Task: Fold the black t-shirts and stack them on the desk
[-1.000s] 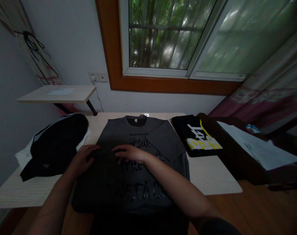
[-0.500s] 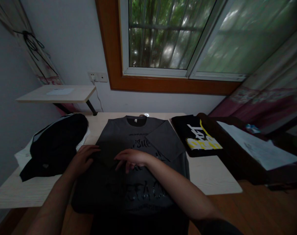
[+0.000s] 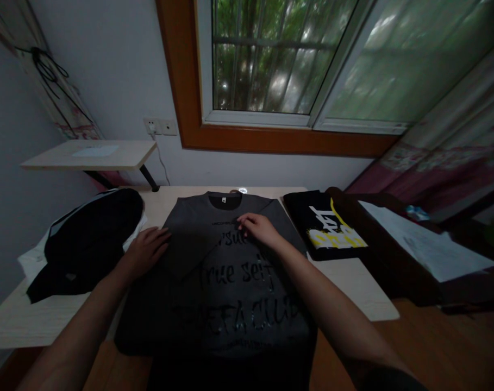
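Note:
A dark grey T-shirt [image 3: 238, 293] with glossy black lettering lies spread in front of me, its collar at the far side. The sleeve on the left is folded inward over the chest. My left hand [image 3: 148, 248] rests flat on the shirt's left edge, fingers stretched out. Over the upper chest, right of the collar's middle, my right hand [image 3: 261, 228] has its fingers bent together on the shirt cloth. My right hand and forearm hide part of the lettering and the sleeve on that side. The shirt's lower end drops over the table's near edge into dark shadow.
On the left of the table [image 3: 352, 282] lies a black cap-like bundle [image 3: 92, 244] over white cloth. A folded black garment [image 3: 332, 222] with yellow and white print lies at right. A small raised shelf [image 3: 124, 155] stands at back left, below the window [image 3: 271, 65].
My right hand has moved from the shirt's middle up and right toward the collar, uncovering more lettering. The sleeve flap on the right no longer covers the letters it lay over. My left hand shifts slightly.

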A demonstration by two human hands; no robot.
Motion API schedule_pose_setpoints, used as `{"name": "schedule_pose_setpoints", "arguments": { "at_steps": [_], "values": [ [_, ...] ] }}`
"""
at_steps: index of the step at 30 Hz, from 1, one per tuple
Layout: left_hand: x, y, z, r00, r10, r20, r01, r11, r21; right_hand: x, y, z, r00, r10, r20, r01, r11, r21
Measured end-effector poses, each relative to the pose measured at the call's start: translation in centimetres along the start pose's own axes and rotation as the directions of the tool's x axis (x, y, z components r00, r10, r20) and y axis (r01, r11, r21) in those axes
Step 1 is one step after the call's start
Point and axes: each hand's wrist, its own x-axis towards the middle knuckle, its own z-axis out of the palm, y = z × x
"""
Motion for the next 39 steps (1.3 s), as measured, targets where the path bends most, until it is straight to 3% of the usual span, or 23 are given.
{"name": "schedule_pose_setpoints", "arguments": {
  "at_steps": [6, 8, 11, 15, 21, 28, 30, 33, 36, 39],
  "values": [
    [6.3, 4.2, 1.1, 0.995, 0.085, 0.056, -0.093, 0.981, 0.171, 0.2, 4.6, -1.6, 0.990, -0.050, -0.129, 0.025, 0.982, -0.190],
    [8.3, 5.9, 2.2, 0.996, 0.044, 0.080, -0.056, 0.985, 0.163, 0.1, 5.5, -1.5, 0.982, -0.107, -0.154, 0.069, 0.970, -0.231],
    [10.6, 7.1, 4.1, 0.987, -0.110, 0.116, 0.090, 0.983, 0.161, -0.2, 5.7, -1.3, 0.970, -0.179, -0.162, 0.130, 0.954, -0.271],
    [12.4, 5.8, 5.5, 0.968, -0.239, 0.077, 0.223, 0.959, 0.178, -0.7, 5.2, -1.6, 0.966, -0.208, -0.156, 0.159, 0.947, -0.279],
    [12.8, 3.2, 5.8, 0.976, -0.199, 0.083, 0.185, 0.970, 0.156, -1.0, 4.9, -1.7, 0.964, -0.222, -0.147, 0.173, 0.943, -0.285],
    [12.4, 3.2, 5.6, 0.983, -0.175, 0.049, 0.169, 0.981, 0.098, -1.6, 4.2, -2.5, 0.974, -0.198, -0.114, 0.152, 0.933, -0.326],
    [12.3, 3.3, 5.3, 0.983, -0.177, 0.040, 0.174, 0.982, 0.074, -2.2, 4.3, -3.5, 0.963, -0.239, -0.128, 0.165, 0.890, -0.425],
    [12.0, 3.4, 4.9, 0.984, -0.176, 0.012, 0.175, 0.982, 0.071, -3.6, 4.8, -5.3, 0.949, -0.274, -0.156, 0.115, 0.762, -0.638],
    [11.4, 3.3, 4.5, 0.977, -0.197, -0.087, 0.205, 0.975, 0.088, -5.0, 5.8, -6.4, 0.939, -0.288, -0.191, 0.034, 0.627, -0.779],
    [10.8, 3.0, 3.9, 0.939, -0.280, -0.197, 0.300, 0.950, 0.081, -6.0, 6.5, -6.4, 0.930, -0.314, -0.192, 0.003, 0.528, -0.849]
  ]
}}
